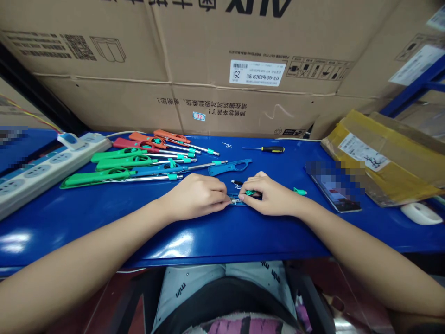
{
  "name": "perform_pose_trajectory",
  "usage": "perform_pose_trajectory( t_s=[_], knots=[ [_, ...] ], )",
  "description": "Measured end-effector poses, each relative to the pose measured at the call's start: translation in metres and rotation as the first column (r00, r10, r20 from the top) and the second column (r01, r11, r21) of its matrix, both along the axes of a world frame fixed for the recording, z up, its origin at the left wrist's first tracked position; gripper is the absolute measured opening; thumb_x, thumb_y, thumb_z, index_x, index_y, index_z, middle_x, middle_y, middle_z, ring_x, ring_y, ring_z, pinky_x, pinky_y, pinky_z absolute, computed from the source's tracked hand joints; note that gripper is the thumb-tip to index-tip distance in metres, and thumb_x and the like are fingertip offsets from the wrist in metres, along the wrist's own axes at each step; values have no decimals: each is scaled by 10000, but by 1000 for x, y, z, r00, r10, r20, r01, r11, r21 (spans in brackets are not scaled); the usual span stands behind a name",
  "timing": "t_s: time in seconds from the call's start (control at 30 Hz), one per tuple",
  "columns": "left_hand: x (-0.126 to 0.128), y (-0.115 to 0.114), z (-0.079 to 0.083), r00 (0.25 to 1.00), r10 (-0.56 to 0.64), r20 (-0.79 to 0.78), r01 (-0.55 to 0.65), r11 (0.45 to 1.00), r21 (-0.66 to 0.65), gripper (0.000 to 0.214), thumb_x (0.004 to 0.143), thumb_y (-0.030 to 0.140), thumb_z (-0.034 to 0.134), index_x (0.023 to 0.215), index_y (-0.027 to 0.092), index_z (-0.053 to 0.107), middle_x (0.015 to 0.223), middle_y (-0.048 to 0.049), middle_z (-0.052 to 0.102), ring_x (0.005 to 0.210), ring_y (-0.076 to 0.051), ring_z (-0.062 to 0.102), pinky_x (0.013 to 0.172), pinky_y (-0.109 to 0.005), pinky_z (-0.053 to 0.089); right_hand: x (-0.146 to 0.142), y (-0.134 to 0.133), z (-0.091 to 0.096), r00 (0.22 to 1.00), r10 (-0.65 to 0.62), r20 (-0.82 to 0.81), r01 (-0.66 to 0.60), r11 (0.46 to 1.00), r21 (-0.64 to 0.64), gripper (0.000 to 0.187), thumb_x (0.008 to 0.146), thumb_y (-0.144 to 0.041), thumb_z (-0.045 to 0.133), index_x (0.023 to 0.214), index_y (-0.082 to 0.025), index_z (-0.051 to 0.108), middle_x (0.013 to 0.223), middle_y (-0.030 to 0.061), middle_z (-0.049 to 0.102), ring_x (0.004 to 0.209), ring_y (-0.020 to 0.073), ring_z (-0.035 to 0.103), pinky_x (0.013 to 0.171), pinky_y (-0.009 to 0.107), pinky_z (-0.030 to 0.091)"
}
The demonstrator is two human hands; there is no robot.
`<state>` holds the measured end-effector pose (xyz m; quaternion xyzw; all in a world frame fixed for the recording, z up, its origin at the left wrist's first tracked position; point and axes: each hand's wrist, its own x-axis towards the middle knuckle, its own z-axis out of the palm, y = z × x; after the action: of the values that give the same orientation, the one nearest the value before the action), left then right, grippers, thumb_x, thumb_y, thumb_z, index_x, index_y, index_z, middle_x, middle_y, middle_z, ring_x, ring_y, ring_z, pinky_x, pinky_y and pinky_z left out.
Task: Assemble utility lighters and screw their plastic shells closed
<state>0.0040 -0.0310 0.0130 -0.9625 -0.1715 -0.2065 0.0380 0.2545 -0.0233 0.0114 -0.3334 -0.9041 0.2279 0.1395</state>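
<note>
Both hands meet over an opened blue lighter body [237, 202] lying on the blue table, with small metal parts showing in it. My left hand [200, 197] is closed, fingertips pinched at the left end of that body; my right hand [273, 195] pinches its right side. The fingers hide most of the lighter. Something green and black shows under my right hand, and a green-and-silver tip [300, 191] sticks out beyond it. Just behind the hands lie a small black part [238, 182] with white wire and a loose blue shell half [229, 167].
Several long-barrel lighters lie at the left, among them a green one [97, 177] and a red one [139, 144]. A power strip [45, 167] is farther left. A screwdriver [273, 149] lies behind. On the right are a phone [333, 190], a taped parcel [378, 157] and a mouse [421, 213].
</note>
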Motion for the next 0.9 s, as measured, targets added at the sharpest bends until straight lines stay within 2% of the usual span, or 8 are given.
perform_pose_trajectory(
  t_s=[0.1,0.3,0.4,0.5,0.63,0.9],
  knots=[
    [0,-2,2,1000,-9,-22,9,1000,2,260,1029,254,539,937,163,765,878,-30,741,787,-156,691,671,-268,491,0,0,0,1000,6,7,-6,1000,-1,187,964,-257,567,847,-193,698,770,1,692,738,147,568,891,354,324],
    [3,-1,1,997,63,-53,-69,992,-103,218,998,293,585,1005,157,755,968,-65,748,897,-198,682,777,-297,530,0,0,0,1000,14,6,-14,1000,5,118,919,-225,607,860,-203,707,789,-4,710,764,154,594,887,348,326],
    [3,0,-2,996,71,-50,-78,984,-162,182,986,273,607,993,166,754,954,-50,751,892,-188,674,799,-290,531,0,0,0,1000,13,3,-13,1000,7,109,909,-213,612,859,-207,708,791,-5,716,767,154,603,885,348,329],
    [3,0,-4,996,84,-23,-87,982,-166,165,977,276,627,981,173,755,944,-39,749,880,-184,669,787,-288,527,-1,0,1,1000,-1,1,1,1000,14,119,921,-224,602,864,-201,704,790,-3,713,773,157,604,879,348,333],
    [4,-2,-3,997,82,5,-81,991,-107,172,981,274,621,952,168,752,907,-30,743,842,-176,663,743,-285,515,0,-1,1,1000,5,1,-5,1000,11,125,925,-222,599,871,-201,710,801,-3,718,773,155,599,887,354,330],
    [4,-4,-1,998,59,-10,-57,991,122,202,1007,237,573,944,156,746,859,-38,731,821,-176,656,700,-285,491,-1,-2,1,1000,-8,-11,8,1000,7,123,921,-229,620,884,-206,735,770,-8,711,720,141,590,880,356,321]
  ],
)
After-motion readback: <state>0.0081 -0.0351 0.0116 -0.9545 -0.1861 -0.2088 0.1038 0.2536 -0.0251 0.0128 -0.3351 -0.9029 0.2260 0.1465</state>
